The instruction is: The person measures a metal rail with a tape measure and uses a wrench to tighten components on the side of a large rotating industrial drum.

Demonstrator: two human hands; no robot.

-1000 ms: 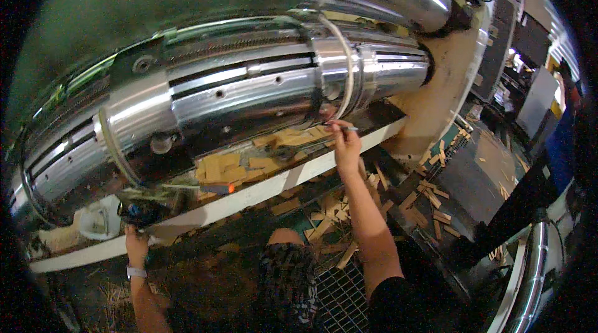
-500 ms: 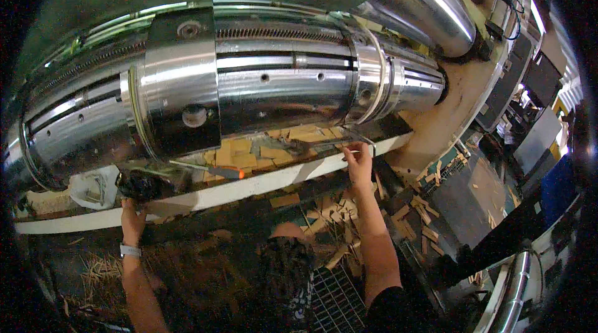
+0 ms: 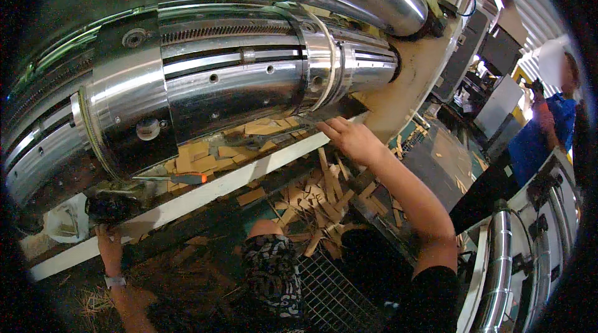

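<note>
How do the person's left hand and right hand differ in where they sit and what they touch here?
The right hand is stretched far forward, fingers at the end of the cream ledge under the shiny steel roller; the left hand stays low and near, gripping that ledge's front edge. The left wrist wears a watch; the right wrist is bare. What the right fingertips hold, if anything, cannot be made out. Both touch the same ledge.

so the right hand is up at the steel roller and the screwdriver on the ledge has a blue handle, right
Not quite: the screwdriver on the ledge has an orange handle, not blue, as the head view shows. The rest stands: the right hand is up at the lower edge of the steel roller.
</note>
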